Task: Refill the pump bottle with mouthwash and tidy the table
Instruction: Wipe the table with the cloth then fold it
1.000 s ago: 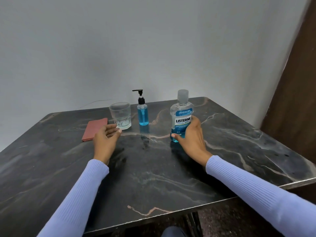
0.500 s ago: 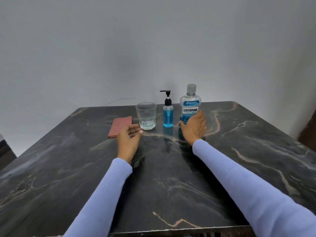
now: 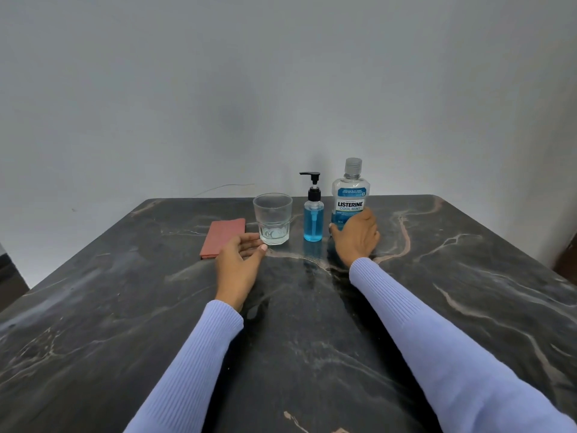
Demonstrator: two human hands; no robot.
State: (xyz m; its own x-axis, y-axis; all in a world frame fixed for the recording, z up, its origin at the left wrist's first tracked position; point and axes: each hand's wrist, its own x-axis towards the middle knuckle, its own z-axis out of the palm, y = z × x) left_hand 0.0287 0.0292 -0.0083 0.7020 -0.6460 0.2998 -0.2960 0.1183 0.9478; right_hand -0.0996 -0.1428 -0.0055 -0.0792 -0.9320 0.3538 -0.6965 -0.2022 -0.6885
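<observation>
Head cam is swinging left; right hand [image 3: 356, 237] is still wrapping the capped mouthwash bottle [image 3: 350, 195] at 1 o'clock, right of the pump bottle [image 3: 313, 214]. Left hand [image 3: 239, 260] is resting open, so refilling isn't starting yet.

I sat at a dark marble-look table [image 3: 131, 323] whose glossy top was run through with pale and rust-coloured veins. Its far edge stood close to a plain, pale grey-white wall [image 3: 249, 89] that filled the upper half of my view. The light was soft and even, leaving only faint shadows on the wall. A thin wire [image 3: 224, 186] ran along the wall just above the table's far edge. At the far right a strip of dark brown wood [image 3: 566, 254] showed, and something dark [image 3: 9, 276] stood low at the far left.
</observation>
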